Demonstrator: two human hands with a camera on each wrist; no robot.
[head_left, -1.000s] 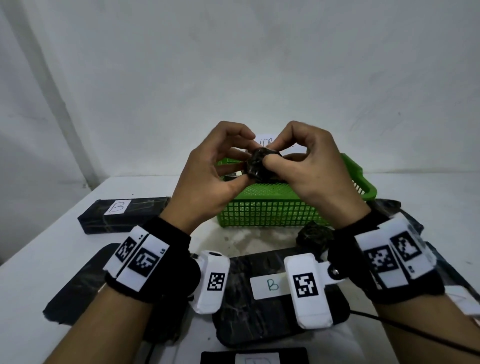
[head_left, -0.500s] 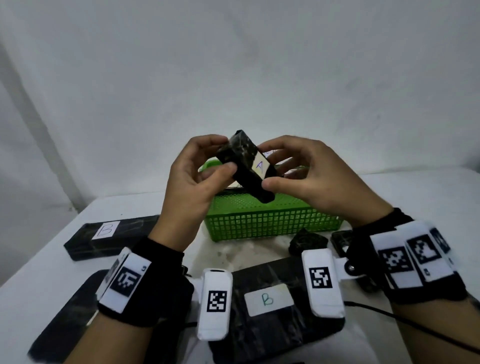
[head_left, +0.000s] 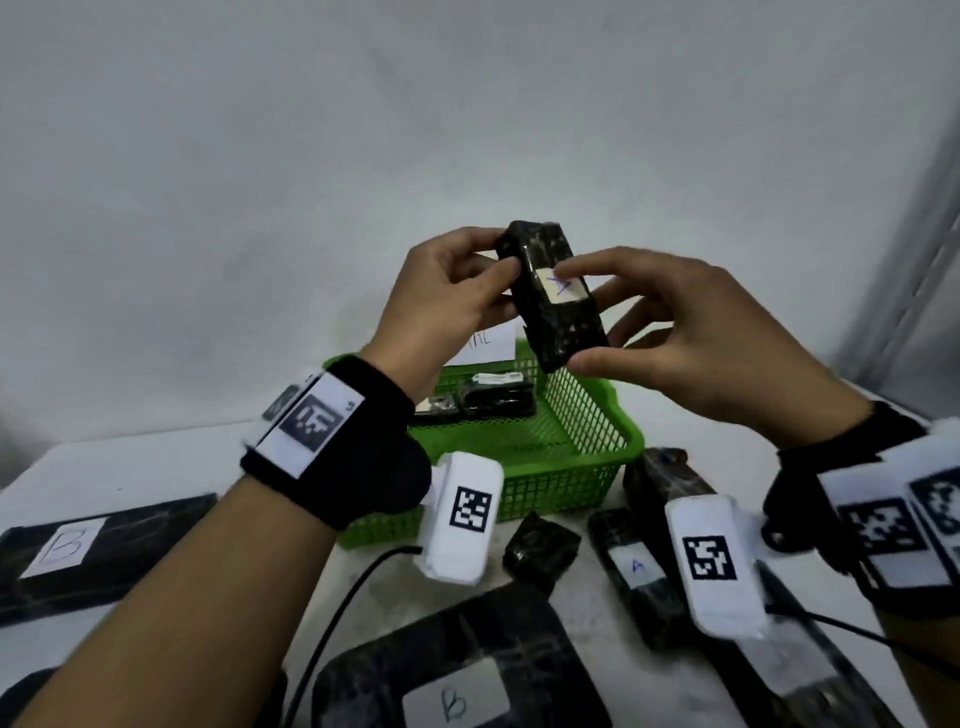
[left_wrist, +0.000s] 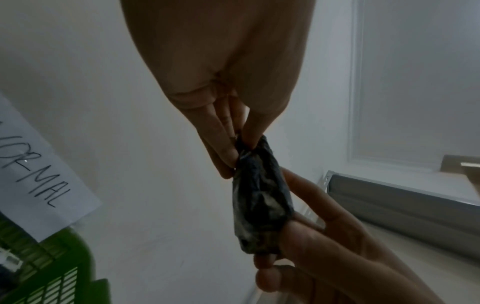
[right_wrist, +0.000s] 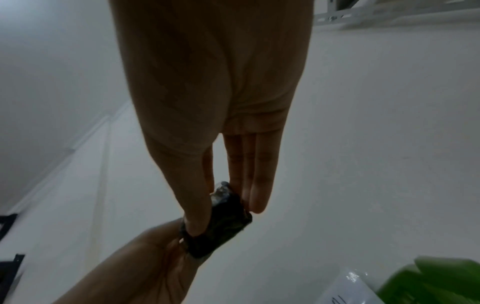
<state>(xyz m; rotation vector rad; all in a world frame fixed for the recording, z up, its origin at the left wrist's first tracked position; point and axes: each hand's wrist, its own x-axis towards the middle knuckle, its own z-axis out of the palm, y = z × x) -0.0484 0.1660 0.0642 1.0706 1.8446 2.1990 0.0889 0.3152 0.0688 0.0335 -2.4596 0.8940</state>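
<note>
**Q:** What is the biggest thing here?
**A:** A white table, with a green mesh basket standing near its middle. The basket is the landmark for everything else.

**Q:** What lies around the basket?
**A:** In front of it is a wide black packet labelled B. To its left is a long black bar, also labelled B. Just in front of its right corner sit a slim black pack labelled A and a small black lump.

**Q:** And what is being handled?
**A:** A black wrapped block, held in the air above the basket's far side. It is tilted, with its top leaning left, and a pale sticker marked A faces the camera.

**Q:** How do the hands hold it?
**A:** The left hand pinches the block's upper end between thumb and curled fingers. The right hand has its thumb under the lower end, its forefinger tip on the sticker, and its other fingers behind. The block spans the gap between the two hands.
</note>
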